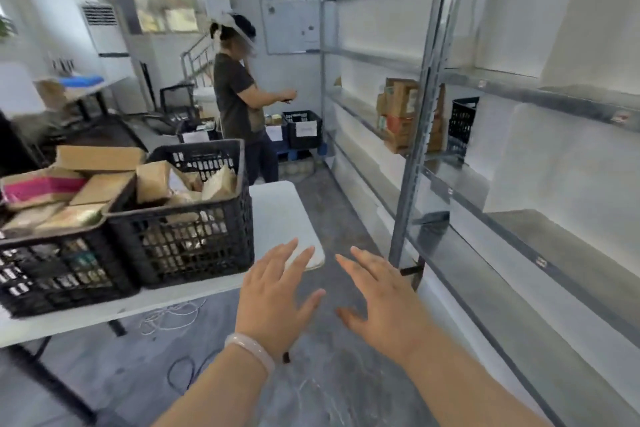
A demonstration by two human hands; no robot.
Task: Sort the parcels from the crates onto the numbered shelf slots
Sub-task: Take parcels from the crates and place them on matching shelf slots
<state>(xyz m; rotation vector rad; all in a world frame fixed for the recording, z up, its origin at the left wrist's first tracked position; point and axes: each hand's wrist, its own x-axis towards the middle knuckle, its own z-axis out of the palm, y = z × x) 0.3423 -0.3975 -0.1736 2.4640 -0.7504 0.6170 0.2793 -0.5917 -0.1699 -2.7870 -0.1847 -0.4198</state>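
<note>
Left hand (273,302) and right hand (377,298) spread empty, parcels (104,184) in crates (180,243) lie leftward.

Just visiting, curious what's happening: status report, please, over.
Left hand and right hand open, holding nothing. Parcels in crates on table, none picked yet. Another person down the aisle by the shelf.

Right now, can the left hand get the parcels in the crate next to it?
Probably yes. The left hand is open and empty, just beside the crate, whose top is open; the parcels poke above its rim, nothing between.
</note>
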